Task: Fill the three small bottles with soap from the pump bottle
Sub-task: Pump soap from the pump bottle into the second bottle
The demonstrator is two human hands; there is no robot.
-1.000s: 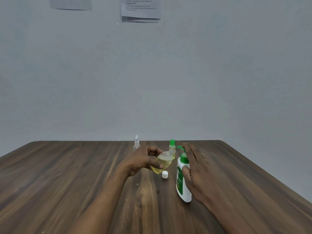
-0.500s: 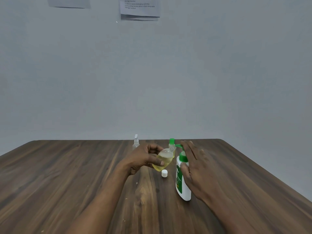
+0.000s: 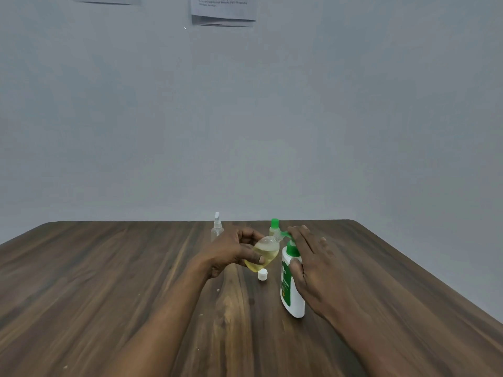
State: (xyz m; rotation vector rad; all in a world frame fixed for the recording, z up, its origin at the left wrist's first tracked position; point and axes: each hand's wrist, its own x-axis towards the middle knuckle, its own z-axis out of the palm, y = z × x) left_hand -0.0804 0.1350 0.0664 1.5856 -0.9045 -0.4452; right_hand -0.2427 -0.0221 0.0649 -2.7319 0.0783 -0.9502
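Room: a plain grey wall [image 3: 272, 118] behind, with sheets of paper [image 3: 223, 12] pinned high up (too blurred for me to read).
Worktop: dark wood grain [image 3: 109, 295] with a few pale specks near the middle.
Left hand: I have the left hand [image 3: 231, 250] wrapped round the small bottle [image 3: 265, 253], fingers [image 3: 257, 258] curled on its body. It is tilted, neck up against the green spout, and part full of yellow soap.
Right hand: the right hand [image 3: 313, 262] lies over the pump bottle [image 3: 291, 292], fingers [image 3: 299, 238] straight on the pump head and thumb against the shoulder. It grips nothing.
Waiting: a white cap [image 3: 262, 274] lies just below the held bottle. A green-capped bottle [image 3: 274, 227] and a clear spray bottle [image 3: 217, 229] stand behind.
Risk, spill: if the neck slips off the spout as I press, I expect soap on the worktop or the hand.
Risk, tipping: the pump bottle leans, so a hard off-centre press could topple it.
Risk, overflow: I cannot see the level clearly, so I may overfill.
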